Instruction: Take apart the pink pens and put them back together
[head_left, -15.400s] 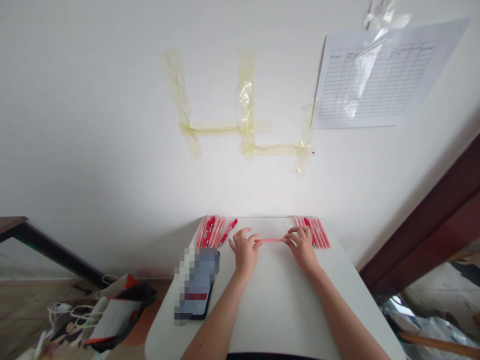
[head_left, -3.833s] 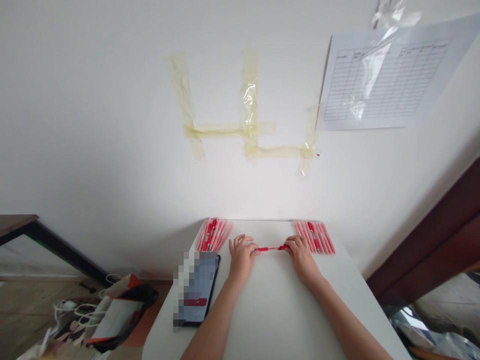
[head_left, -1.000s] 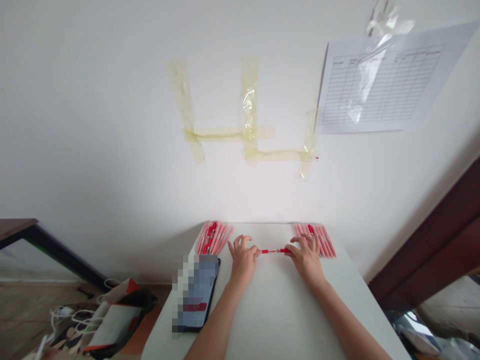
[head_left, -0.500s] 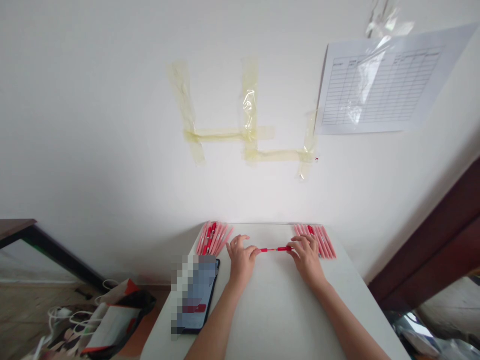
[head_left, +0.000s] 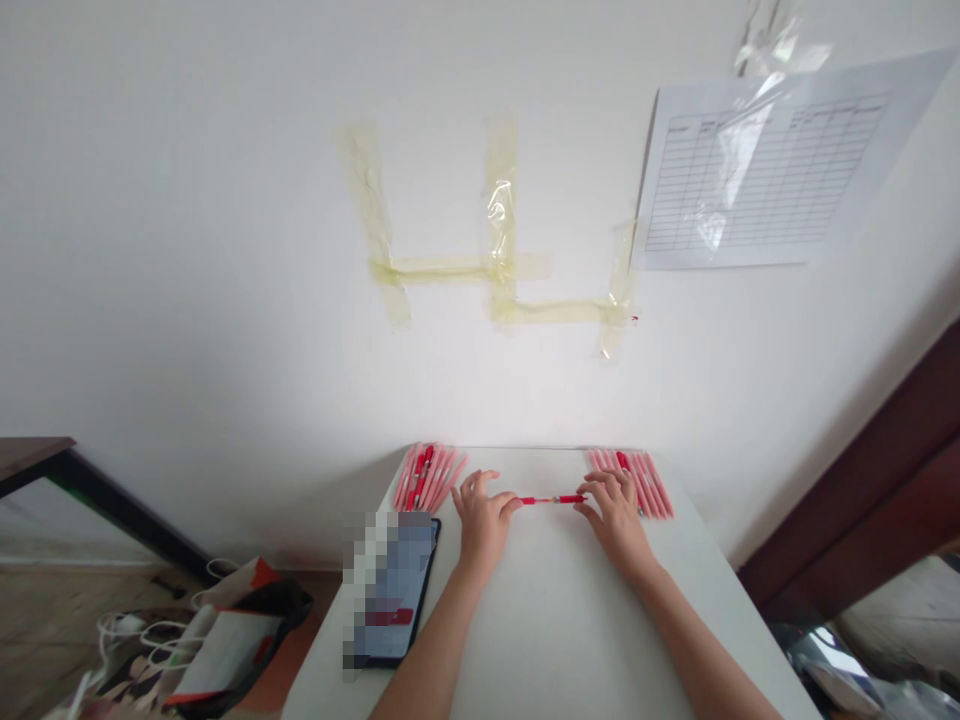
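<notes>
A red pen (head_left: 570,499) lies crosswise between my two hands, just above or on the white tabletop. Its two red sections stand apart, and a thin, paler stretch shows in the middle; whether that is the refill I cannot make out. My left hand (head_left: 484,510) pinches the left end between thumb and forefinger, the other fingers curled loosely. At the opposite end, my right hand (head_left: 611,505) grips the right section with its fingertips. Beyond the left hand is a bundle of pink and red pens (head_left: 427,478). A similar row of pens (head_left: 651,485) lies beside the right hand.
A phone (head_left: 394,600) rests on the left side of the white table (head_left: 555,640), partly blurred out. The wall behind carries yellowish tape (head_left: 501,200) and a taped paper sheet (head_left: 765,180). Bags and cables (head_left: 217,640) are on the floor at left.
The paler stretch between the pen's red sections looks slightly longer, with the right section's inner end a little further right. Both hands stay in nearly the same place.
</notes>
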